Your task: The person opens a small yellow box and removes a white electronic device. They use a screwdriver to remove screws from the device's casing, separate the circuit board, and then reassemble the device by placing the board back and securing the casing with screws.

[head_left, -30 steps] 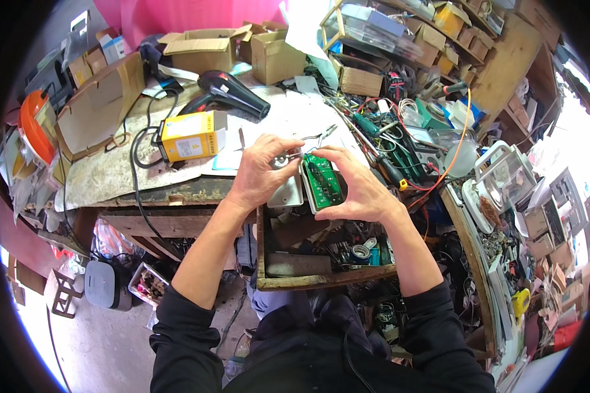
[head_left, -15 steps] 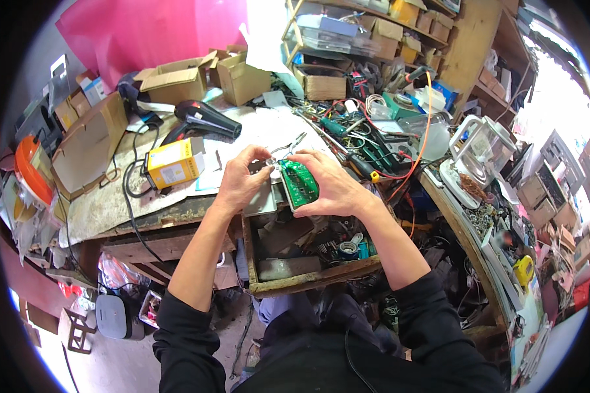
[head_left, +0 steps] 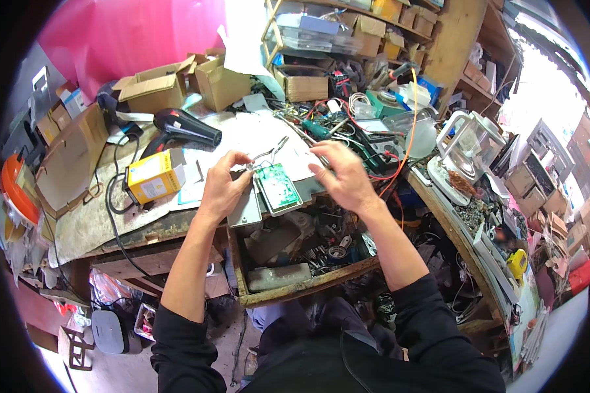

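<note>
A green circuit board point(head_left: 279, 186) sits in a pale shallow casing at the front edge of the bench. A light grey flat cover point(head_left: 246, 211) lies to its left, under my left hand point(head_left: 224, 187). That hand's thumb and fingertips pinch together beside the board's upper left corner; what is between them is too small to make out. Thin wires point(head_left: 266, 156) run from there toward the back of the bench. My right hand point(head_left: 345, 175) hovers to the right of the board, thumb and fingers apart, holding nothing.
Below the board an open drawer point(head_left: 288, 291) holds metal parts. A yellow box point(head_left: 156, 178) and a black hair dryer point(head_left: 189, 127) lie to the left. Tools and cables, with a green-handled screwdriver point(head_left: 316, 129), crowd the back right. A glass jug point(head_left: 475, 145) stands at right.
My right hand has let go of the circuit board and moved off to the right. The board now rests flatter on the bench edge. My left hand keeps its pinch; the whole view has shifted slightly.
</note>
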`<state>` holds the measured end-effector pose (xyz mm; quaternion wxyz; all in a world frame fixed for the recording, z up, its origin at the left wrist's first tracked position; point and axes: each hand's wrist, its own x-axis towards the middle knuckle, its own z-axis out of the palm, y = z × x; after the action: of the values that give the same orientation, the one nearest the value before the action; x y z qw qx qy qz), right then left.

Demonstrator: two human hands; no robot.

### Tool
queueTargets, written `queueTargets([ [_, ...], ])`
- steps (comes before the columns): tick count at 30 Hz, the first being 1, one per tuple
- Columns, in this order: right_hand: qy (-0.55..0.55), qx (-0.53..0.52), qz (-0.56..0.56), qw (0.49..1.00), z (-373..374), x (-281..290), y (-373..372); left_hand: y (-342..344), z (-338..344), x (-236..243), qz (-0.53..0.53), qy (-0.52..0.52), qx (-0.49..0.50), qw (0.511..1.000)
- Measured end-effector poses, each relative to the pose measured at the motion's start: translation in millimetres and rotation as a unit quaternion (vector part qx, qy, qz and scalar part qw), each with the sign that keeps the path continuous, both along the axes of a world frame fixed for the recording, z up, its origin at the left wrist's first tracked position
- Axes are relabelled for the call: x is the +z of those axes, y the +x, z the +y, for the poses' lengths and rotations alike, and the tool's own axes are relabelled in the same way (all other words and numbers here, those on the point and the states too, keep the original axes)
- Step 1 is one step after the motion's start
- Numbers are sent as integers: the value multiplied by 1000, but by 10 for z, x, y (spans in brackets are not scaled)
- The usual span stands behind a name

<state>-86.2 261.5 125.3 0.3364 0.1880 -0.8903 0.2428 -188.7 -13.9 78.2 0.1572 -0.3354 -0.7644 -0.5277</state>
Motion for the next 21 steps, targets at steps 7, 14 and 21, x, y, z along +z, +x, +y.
queueTargets([
  [7, 121, -286, -127, 942, 230, 48, 158, -33, -9, -32, -36, 15, -15, 999],
  [14, 10, -229, 45, 972, 351, -39, 69, -120, -34, -79, -25, 4, -15, 1000],
  [21, -214, -126, 200, 948, 198, 625, 448, -128, -49, -108, -91, -1, -19, 996],
])
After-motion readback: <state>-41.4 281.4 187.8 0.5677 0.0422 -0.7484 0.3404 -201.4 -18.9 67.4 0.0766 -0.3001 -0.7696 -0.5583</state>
